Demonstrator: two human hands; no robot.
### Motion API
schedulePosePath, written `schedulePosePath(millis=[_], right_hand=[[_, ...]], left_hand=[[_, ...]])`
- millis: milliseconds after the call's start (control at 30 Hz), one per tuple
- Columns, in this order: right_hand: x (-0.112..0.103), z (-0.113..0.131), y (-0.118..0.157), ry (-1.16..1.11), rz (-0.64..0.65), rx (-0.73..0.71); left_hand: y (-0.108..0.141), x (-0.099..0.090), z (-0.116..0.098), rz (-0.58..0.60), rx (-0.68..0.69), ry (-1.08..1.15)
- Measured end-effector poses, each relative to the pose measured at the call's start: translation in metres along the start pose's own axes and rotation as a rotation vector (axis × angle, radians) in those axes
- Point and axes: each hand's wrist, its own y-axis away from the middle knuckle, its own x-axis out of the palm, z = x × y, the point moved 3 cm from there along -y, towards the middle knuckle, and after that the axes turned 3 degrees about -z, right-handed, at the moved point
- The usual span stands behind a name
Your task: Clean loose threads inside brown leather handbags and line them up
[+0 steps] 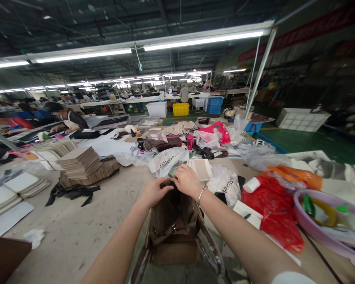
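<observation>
A brown handbag (pixel 177 252) stands at the table's near side, its mouth facing up toward me and a dark lining showing inside. Plastic-wrapped handles (pixel 210 250) hang down at its sides. My left hand (pixel 156 191) pinches the bag's far rim between thumb and fingers. Close beside it, my right hand (pixel 187 180), with a bracelet on the wrist, grips the same rim with bent fingers. Small metal fittings (pixel 174 227) show on the bag's inner near side. Whatever lies right under the fingertips is hidden.
Stacks of beige panels (pixel 79 161) and black straps (pixel 72 193) lie to the left. Plastic bags (pixel 168 159), a red bag (pixel 272 205) and a purple basin (pixel 307 225) crowd the right. A brown piece (pixel 6 258) sits at the lower left. People work at tables farther back.
</observation>
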Motion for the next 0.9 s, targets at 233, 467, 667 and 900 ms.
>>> schedulePosePath(millis=[233,467,667,900], right_hand=[[-0.001,-0.018,0.006,-0.121,0.03,0.057],[0.0,-0.024,0.01,-0.319,0.111,0.081],[0.007,-0.03,0.011,-0.363,0.141,0.061],[0.008,-0.031,0.01,-0.357,0.139,0.068]], left_hand=[[-0.004,0.005,-0.005,-0.036,-0.065,-0.11],[-0.003,0.01,-0.003,-0.05,-0.064,-0.102],[-0.003,0.012,-0.003,-0.042,-0.036,-0.082],[-0.002,0.014,-0.004,-0.045,-0.014,-0.054]])
